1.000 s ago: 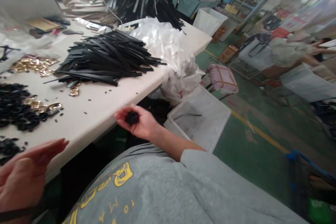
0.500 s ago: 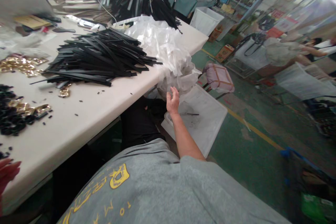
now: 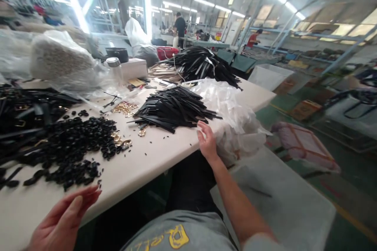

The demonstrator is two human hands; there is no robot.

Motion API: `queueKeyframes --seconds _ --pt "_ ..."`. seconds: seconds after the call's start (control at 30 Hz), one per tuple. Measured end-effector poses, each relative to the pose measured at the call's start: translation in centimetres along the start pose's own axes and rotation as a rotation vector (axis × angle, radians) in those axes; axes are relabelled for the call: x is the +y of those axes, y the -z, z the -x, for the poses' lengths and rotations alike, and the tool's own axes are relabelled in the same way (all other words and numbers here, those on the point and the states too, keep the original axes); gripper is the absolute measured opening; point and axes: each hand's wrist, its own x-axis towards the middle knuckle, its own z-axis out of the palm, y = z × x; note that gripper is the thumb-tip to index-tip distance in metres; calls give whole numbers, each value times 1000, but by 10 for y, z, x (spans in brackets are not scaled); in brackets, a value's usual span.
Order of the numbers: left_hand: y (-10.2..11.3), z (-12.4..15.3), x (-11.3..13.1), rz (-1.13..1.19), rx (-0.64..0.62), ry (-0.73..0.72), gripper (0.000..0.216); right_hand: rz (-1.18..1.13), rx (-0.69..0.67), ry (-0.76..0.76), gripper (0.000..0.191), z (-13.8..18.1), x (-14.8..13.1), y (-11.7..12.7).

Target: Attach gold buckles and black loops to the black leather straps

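My right hand is at the table's front edge, fingers apart and holding nothing visible. Its fingertips are beside the right end of a pile of flat black strips. At the lower left, my left hand hovers over the table edge, its fingers stretched out together and the thumb lying alongside; no object shows in it. Beyond its fingertips lies a heap of small black loops. Gold metal buckles sit between that heap and the strips.
Crumpled clear plastic hangs over the table's right edge, above a pale bin. A padded stool stands on the floor to the right. A larger bundle of black strips, a lidded jar and a filled plastic bag are farther back.
My view has swung up and left. My right hand has risen from over the bin and plastic to the strips' end. My left hand has come further into view.
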Motion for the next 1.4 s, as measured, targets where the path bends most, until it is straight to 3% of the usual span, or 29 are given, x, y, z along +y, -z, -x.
queueKeyframes --seconds 0.13,0.23,0.43,0.63,0.73,0.9,1.0,1.17,1.4 --pt "-2 11 10 149 36 79 28 67 -251 74 21 -30 -29 -58" --pt "0 15 15 148 51 97 29 165 -338 47 16 -44 -41 -95" --pt "1 22 12 149 93 161 33 269 -357 -14 10 -49 -52 -124" --pt "-6 22 10 133 67 168 36 146 -252 -65 16 -48 -51 -116" --pt "-11 16 12 183 32 188 37 43 -215 -91 21 -33 -65 -106" --pt "-19 9 27 329 -74 175 55 -286 -407 45 17 26 -116 -79" --pt "-22 9 41 372 -63 126 55 -402 -546 139 16 55 -137 -60" --pt "-21 14 51 262 1 117 40 -383 -574 188 17 73 -139 -44" --pt "-26 24 48 177 -29 136 35 -343 -601 194 18 77 -148 -46"
